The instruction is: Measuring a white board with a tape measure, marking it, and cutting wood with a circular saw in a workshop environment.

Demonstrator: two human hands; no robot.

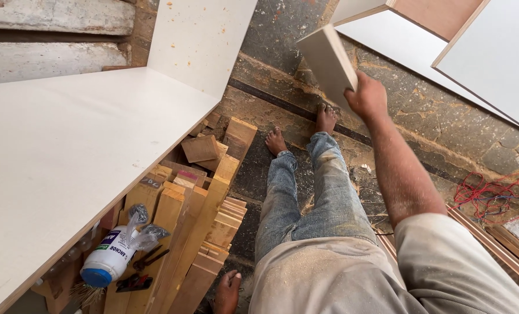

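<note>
1. A small white-faced board piece (328, 61) is raised in the upper middle of the frame, the right hand (366, 97) gripping its lower end.
2. The left hand (228, 291), at the bottom edge, rests with fingers curled on stacked timber offcuts (204, 227).
3. A large white panel (67, 151) fills the left.
4. A white glue bottle (109, 259) lies beneath it.
5. Red wire (492, 195) is tangled on the stone floor (422, 116) at right.

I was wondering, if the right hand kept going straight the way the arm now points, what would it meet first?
The right hand grips a small white board and points up and away. Beyond the board's far end lies bare stone floor, then probably the large white panels leaning there, though depth is hard to judge.
</note>
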